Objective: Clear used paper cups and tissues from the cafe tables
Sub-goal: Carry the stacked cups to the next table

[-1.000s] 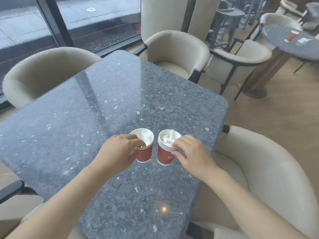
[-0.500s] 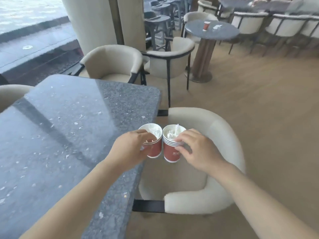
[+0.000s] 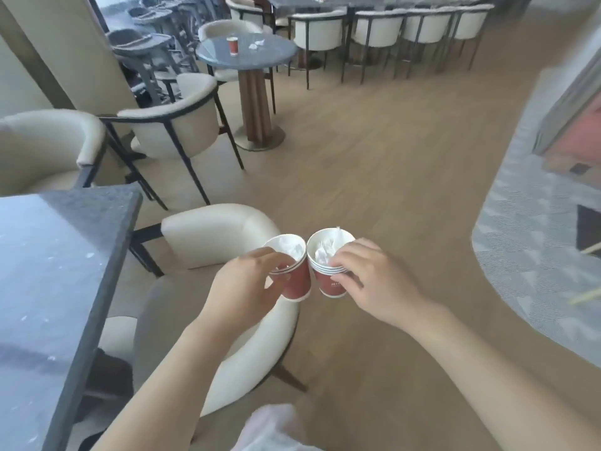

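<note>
A: Starting at the left, what is there?

B: The corner of a dark grey speckled stone table (image 3: 58,275), polished, square-edged. Just beside it stands a cream upholstered tub chair (image 3: 224,232) with a rounded, smooth back and dark legs.

A: And the hands?

B: The left hand (image 3: 242,289) has its fingers curled round a stack of red paper cups with white rims (image 3: 292,271); thin rim lines show several cups nested. The stack tilts a little, held in the air over the chair. White crumpled tissue (image 3: 289,247) fills the top cup.

A: To the right of that?

B: A second stack of red paper cups (image 3: 328,271), rims nearly touching the first. The right hand (image 3: 374,284) pinches it from the side, fingertips (image 3: 338,263) over the stacked rims. More crumpled white tissue (image 3: 327,250) pokes up out of it.

A: Anything farther off?

B: Beyond the chairs, a round grey glossy table on a fluted brown pedestal (image 3: 250,55). On it a single red paper cup (image 3: 232,46) stands upright, with a loose wad of white tissue (image 3: 257,44) near it, apart. The wood-look plank floor (image 3: 374,164) runs rightward to a grey patterned carpet (image 3: 533,262) with a curved edge.

A: At the bottom edge?

B: Something pale and translucent (image 3: 273,428), blurred; I cannot tell what.
</note>
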A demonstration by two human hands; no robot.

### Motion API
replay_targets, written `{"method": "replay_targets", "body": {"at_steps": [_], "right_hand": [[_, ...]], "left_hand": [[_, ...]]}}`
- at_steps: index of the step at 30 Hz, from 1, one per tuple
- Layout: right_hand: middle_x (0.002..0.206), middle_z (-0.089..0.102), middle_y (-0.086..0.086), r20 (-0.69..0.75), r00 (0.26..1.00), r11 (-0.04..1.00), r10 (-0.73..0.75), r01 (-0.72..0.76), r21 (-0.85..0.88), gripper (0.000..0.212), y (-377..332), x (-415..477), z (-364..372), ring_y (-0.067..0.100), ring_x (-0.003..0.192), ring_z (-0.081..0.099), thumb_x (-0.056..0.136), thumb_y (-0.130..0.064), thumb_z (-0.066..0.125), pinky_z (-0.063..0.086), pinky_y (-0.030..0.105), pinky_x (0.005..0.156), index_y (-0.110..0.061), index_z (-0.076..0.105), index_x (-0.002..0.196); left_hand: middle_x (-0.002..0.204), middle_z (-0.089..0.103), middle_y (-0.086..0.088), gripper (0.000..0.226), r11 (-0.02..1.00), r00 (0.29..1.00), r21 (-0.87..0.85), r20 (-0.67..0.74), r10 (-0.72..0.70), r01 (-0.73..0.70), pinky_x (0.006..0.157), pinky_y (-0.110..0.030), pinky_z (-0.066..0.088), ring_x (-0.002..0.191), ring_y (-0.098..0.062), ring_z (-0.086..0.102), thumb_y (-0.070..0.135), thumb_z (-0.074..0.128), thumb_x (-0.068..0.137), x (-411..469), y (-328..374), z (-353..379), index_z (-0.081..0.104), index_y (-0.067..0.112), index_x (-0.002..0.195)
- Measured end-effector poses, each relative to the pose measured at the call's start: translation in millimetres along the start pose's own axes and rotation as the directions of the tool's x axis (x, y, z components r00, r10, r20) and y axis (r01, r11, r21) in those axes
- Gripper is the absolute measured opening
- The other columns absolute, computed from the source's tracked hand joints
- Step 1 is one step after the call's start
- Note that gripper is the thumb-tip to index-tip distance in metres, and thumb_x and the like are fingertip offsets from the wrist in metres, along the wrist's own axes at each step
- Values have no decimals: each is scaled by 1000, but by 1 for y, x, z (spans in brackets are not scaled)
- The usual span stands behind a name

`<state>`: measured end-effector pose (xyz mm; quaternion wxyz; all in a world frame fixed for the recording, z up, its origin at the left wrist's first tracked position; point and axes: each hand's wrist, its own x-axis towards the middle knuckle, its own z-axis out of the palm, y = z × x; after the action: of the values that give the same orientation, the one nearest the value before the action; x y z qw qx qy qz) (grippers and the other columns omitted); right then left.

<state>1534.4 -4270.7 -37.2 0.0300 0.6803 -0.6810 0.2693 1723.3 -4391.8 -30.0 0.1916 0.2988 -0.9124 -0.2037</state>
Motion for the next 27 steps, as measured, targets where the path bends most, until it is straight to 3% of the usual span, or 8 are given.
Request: {"method": "replay_targets", "body": {"at_steps": [7, 10, 13, 17, 21, 27], "right_hand": [[87, 64, -6, 4, 998, 998, 58, -58, 14, 15, 70, 24, -3, 19, 87, 56, 76, -13, 72, 52, 33, 64, -17, 64, 89], [87, 64, -7, -5, 999, 999, 52, -52, -12, 16, 112, 58, 1, 14, 89, 52, 75, -14, 73, 47, 24, 67, -18, 65, 89], [88, 64, -7, 0, 1000, 999, 26, -26, -48, 17, 159, 108, 10, 11, 90, 49, 74, -15, 74, 38, 18, 66, -18, 65, 88], [90, 65, -8, 16, 999, 999, 37, -37, 1, 17, 219, 190, 19, 13, 91, 54, 74, -16, 74, 49, 25, 63, -19, 66, 89], [91, 65, -11, 13, 998, 995, 61, -62, 77, 18, 283, 265, 16, 12, 92, 55, 75, -16, 74, 51, 29, 68, -20, 67, 91], [88, 65, -8, -44, 997, 996, 63, -60, 64, 17, 376, 361, 19, 9, 90, 53, 74, -13, 76, 44, 20, 70, -18, 69, 89]], "left_hand": [[90, 66, 16, 17, 999, 999, -15, 34, -40, 40, 61, -35, 54, 74, -12, 63, 20, 62, 79, 73, 6, 30, 66, 31, 92], [90, 66, 15, 17, 997, 997, -28, 23, -78, 78, 62, -36, 53, 78, -14, 63, 20, 62, 80, 118, -1, 48, 67, 30, 93], [92, 67, 10, 20, 994, 995, -29, 14, -104, 104, 64, -36, 52, 82, -16, 63, 16, 62, 80, 177, -13, 63, 69, 25, 96], [91, 68, 10, 21, 996, 996, 13, 6, -92, 92, 62, -30, 49, 80, -18, 65, 14, 66, 78, 271, -36, 63, 71, 24, 95], [81, 68, 11, 26, 994, 998, 93, -13, -61, 62, 54, -22, 38, 66, -21, 65, 10, 74, 69, 364, -52, 56, 73, 25, 89], [82, 69, 6, 23, 993, 999, 117, -41, -4, 9, 68, -29, 43, 72, -23, 64, 8, 71, 73, 491, -74, 56, 72, 21, 92]]}}
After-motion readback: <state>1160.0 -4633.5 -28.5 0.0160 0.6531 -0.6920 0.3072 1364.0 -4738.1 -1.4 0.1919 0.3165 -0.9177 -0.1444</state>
